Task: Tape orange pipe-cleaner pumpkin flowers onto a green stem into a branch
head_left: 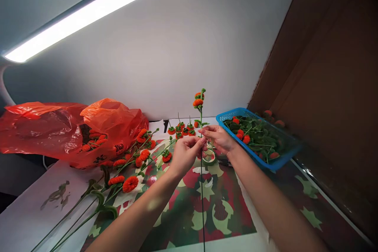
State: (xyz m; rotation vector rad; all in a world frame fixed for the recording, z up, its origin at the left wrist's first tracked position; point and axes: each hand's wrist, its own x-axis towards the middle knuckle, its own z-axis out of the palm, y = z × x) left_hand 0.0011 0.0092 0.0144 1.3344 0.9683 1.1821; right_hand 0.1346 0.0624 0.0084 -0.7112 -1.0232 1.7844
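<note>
My left hand (185, 152) pinches a thin green wire stem (202, 189) that stands upright over the table. The stem carries small orange pom-pom flowers (198, 101) and green leaves near its top. My right hand (217, 138) is closed on the same stem just above the left hand, fingers curled round it. A roll of green floral tape (209, 158) lies on the table right under both hands.
Finished orange-flower stems (124, 173) lie at left on a red-and-green patterned cloth (206, 208). An orange plastic bag (73, 130) of flower heads sits at far left. A blue basket (256, 141) of leafy orange pieces stands at right, beside a brown wall. Loose flower heads (180, 129) lie behind.
</note>
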